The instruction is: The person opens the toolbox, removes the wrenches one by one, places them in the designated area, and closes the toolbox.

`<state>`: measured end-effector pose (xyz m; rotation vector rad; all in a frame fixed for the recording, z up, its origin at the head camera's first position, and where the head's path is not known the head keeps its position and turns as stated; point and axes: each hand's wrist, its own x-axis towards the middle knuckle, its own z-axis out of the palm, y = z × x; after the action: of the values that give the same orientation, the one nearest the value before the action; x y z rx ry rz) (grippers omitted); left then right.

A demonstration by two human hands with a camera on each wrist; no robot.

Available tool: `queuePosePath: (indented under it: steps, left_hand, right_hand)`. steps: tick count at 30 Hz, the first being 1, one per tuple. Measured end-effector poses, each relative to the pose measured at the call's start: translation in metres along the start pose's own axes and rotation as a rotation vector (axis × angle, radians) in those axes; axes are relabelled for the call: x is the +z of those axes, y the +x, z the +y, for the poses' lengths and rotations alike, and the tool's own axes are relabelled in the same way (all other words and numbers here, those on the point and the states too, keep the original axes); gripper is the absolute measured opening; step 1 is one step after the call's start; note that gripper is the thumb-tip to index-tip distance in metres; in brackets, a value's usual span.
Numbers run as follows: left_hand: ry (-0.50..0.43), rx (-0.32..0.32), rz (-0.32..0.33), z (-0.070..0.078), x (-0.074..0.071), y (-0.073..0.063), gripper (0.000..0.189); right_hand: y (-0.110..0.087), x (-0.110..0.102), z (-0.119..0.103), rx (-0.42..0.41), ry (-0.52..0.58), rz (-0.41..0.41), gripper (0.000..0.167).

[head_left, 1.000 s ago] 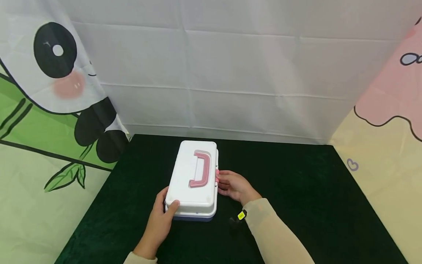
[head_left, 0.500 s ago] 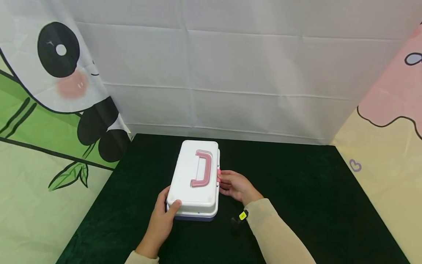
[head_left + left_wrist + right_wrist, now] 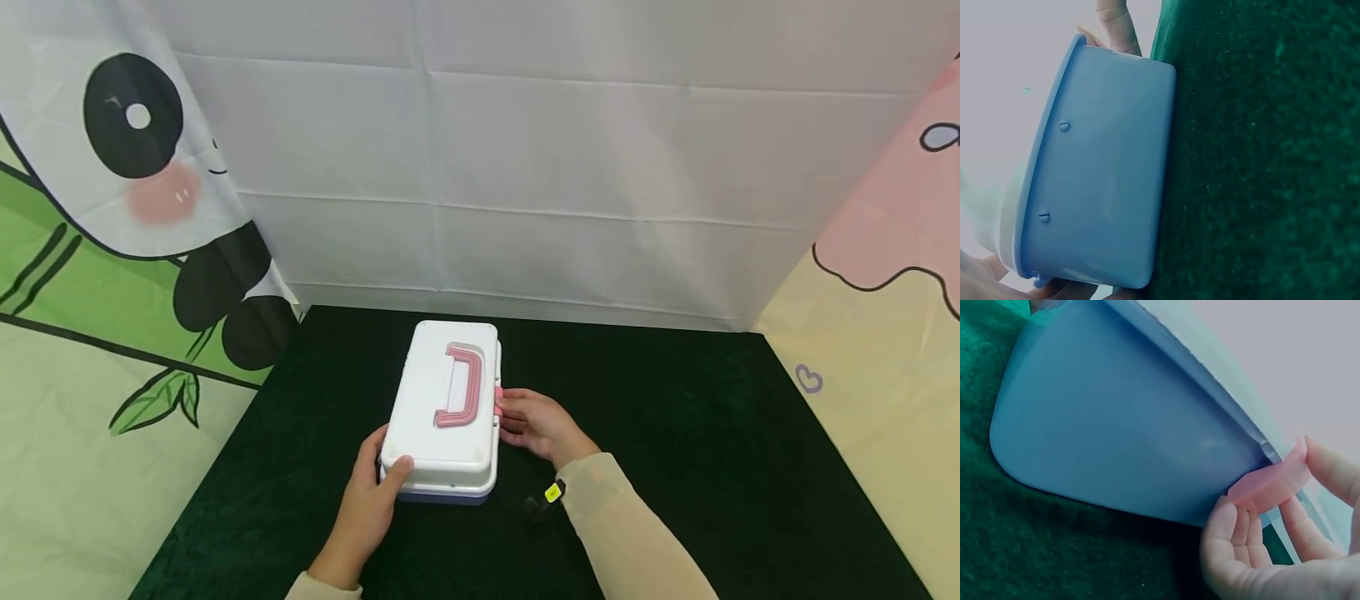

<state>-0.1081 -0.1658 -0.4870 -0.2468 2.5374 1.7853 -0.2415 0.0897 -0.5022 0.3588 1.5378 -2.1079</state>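
A white box [image 3: 423,400] is lying lengthwise on the green table [image 3: 675,433], left of the middle and reaching toward the far edge, with its lid down. Its pink handle [image 3: 472,383] is lying folded into the lid, and its blue base [image 3: 1100,169] is resting on the cloth. The left hand [image 3: 367,500] is gripping the near left corner, the thumb lying over the lid and the fingers running down the side. The right hand [image 3: 540,425] is pinching the pink clasp [image 3: 1270,484] on the right side; whether the clasp is fastened or loose, I cannot tell.

For working the clasp well, the left hand should be bracing the base against sideways slip, while the right fingertips should be bearing evenly on the clasp, pulling gently outward from the rim rather than tugging the whole box. The left thumb is probably weighing on the lid, so easing it off would be wise if the lid needs freedom. The right fingers are partly covering the clasp in the head view.

Near the right cuff [image 3: 588,475], a small dark object with a yellow tag [image 3: 552,492] is sitting beside the wrist, apart from the box. Behind the table, a white curtain [image 3: 525,150] is hanging, with a panda print [image 3: 135,117] to the left. No loose item is standing between either hand and the box.
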Motion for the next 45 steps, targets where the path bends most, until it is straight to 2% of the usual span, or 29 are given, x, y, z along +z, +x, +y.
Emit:
queuePosePath:
  steps: [11,20,30,45]
  left_hand:
    - [0.0,-0.007,0.014,-0.001,0.0,0.0,0.079]
    - [-0.002,-0.007,0.015,0.003,0.001,0.0,0.079]
    - [-0.017,0.011,0.011,0.002,0.005,0.003,0.079]
    - [-0.016,-0.006,0.021,0.005,0.009,0.004,0.081]
  right_hand:
    - [-0.009,0.007,-0.012,-0.054,-0.17,0.069,0.041]
    - [-0.011,0.009,-0.015,-0.06,-0.208,0.097,0.04]
    - [-0.008,-0.004,-0.011,-0.064,-0.112,0.024,0.045]
    - [-0.002,-0.02,-0.003,-0.076,0.036,-0.082,0.043]
